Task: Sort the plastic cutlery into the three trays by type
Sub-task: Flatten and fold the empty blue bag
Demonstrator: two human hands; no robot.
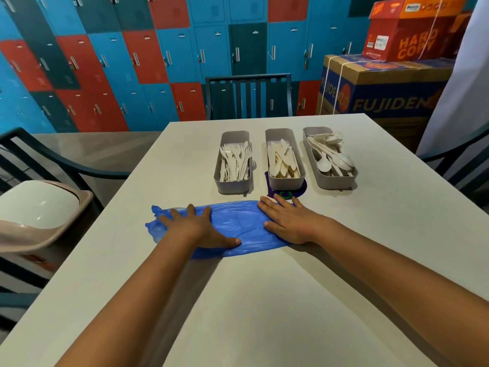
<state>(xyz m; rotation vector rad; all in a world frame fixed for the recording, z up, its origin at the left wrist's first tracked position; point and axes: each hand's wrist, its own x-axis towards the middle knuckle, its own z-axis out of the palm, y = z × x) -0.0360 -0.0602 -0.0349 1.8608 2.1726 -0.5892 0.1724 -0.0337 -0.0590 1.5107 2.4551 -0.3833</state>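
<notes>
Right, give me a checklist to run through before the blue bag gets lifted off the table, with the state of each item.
1. Forks only in the left tray: ok, forks show there.
2. Knives only in the middle tray: ok, as far as the top layer shows.
3. Spoons only in the right tray: ok, spoons fill it.
4. No loose cutlery on the table: ok, none shows.
5. Blue bag empty: cannot tell; it lies flat, but its inside is hidden.
6. Hands free: ok, left hand and right hand press flat on the bag, holding nothing.
</notes>
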